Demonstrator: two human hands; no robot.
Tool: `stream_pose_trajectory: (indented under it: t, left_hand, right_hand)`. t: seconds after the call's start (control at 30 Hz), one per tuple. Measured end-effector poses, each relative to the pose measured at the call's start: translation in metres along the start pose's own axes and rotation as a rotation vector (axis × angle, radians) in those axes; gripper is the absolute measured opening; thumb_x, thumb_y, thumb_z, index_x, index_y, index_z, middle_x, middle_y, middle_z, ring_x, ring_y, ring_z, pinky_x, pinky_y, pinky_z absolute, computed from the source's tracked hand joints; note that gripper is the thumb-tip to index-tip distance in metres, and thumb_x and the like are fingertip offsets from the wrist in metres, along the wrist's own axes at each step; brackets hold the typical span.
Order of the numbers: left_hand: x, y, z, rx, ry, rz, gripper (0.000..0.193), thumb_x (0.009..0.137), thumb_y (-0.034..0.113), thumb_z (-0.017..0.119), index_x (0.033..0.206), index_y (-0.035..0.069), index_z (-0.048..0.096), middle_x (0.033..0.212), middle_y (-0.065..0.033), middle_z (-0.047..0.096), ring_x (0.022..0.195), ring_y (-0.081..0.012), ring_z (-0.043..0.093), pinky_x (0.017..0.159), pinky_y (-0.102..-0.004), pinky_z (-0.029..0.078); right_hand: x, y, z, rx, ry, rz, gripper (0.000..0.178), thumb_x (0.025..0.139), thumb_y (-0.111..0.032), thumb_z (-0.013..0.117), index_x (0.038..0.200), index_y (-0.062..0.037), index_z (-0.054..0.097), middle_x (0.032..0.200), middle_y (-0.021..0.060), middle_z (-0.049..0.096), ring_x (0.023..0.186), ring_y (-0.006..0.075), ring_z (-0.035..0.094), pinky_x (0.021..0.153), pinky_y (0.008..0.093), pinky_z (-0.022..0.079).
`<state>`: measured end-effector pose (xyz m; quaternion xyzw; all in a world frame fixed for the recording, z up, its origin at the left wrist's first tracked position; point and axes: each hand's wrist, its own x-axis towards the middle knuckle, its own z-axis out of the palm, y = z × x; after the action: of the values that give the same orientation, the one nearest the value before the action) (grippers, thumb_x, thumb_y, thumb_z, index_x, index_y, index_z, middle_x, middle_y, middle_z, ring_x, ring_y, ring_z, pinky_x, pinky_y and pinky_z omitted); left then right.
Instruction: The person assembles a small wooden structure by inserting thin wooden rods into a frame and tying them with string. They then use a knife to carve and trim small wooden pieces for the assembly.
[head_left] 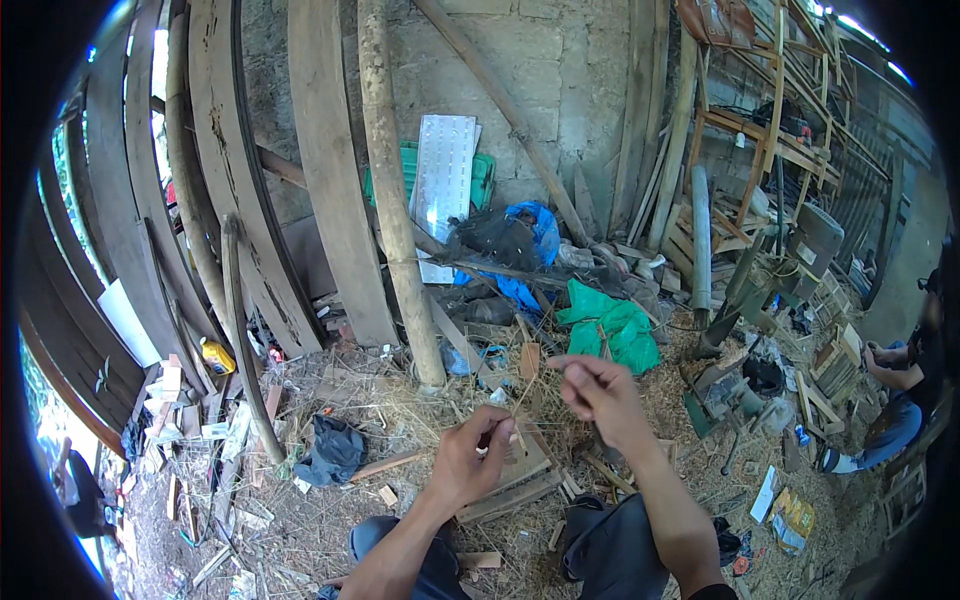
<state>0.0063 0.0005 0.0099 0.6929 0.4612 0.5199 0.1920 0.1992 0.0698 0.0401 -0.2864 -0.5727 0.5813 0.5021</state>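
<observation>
My left hand [474, 456] is in the lower middle, its fingers curled and the thumb pressed towards them. A thin pale strand seems to rise from its fingertips, too fine to name. To its right and a little higher is my right hand [604, 402], with fingers bent inward and the forefinger pointing left. Whatever lies within its grip is hidden. The two hands are apart. Beneath them a wooden block or frame [512, 490] rests on the littered ground between my knees.
Dry straw and wood scraps cover the ground. A wooden pole [385, 200] stands ahead, left of a green plastic sheet [612, 325]. A black plastic bag [332, 450] lies at left. Another person [895, 400] sits at the far right, near a wooden rack [770, 130].
</observation>
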Motion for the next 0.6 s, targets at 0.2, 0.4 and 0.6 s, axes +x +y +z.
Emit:
stream_pose_trajectory:
  t: [0.2, 0.4, 0.6]
  left_hand:
    - [-0.002, -0.003, 0.002, 0.028, 0.017, -0.054, 0.009, 0.089, 0.007, 0.058, 0.095, 0.0, 0.058, 0.065, -0.0097, 0.06, 0.056, -0.0131, 0.056, 0.054, -0.0267, 0.044]
    - [-0.003, -0.004, -0.005, 0.006, -0.012, 0.026, 0.006, 0.089, 0.007, 0.056, 0.094, 0.004, 0.056, 0.061, -0.014, 0.057, 0.05, -0.0278, 0.06, 0.047, -0.0363, 0.043]
    - [-0.003, -0.003, -0.005, 0.038, -0.044, 0.032, 0.006, 0.089, 0.007, 0.057, 0.094, 0.004, 0.056, 0.061, -0.0144, 0.058, 0.051, -0.0288, 0.061, 0.047, -0.0379, 0.043]
  right_hand:
    - [-0.006, 0.013, 0.022, -0.104, -0.192, 0.048, 0.026, 0.096, -0.017, 0.054, 0.111, 0.0017, 0.061, 0.069, -0.0001, 0.056, 0.052, 0.0034, 0.04, 0.046, 0.0196, 0.031]
    - [-0.004, 0.009, 0.021, 0.008, -0.112, 0.075, 0.023, 0.095, -0.017, 0.054, 0.104, 0.0026, 0.062, 0.068, 0.0004, 0.056, 0.051, 0.0035, 0.04, 0.045, 0.0198, 0.031]
    - [-0.005, 0.013, 0.03, -0.063, -0.149, 0.029, 0.027, 0.096, -0.019, 0.054, 0.103, 0.0051, 0.062, 0.069, 0.0002, 0.054, 0.053, 0.0034, 0.04, 0.045, 0.019, 0.03]
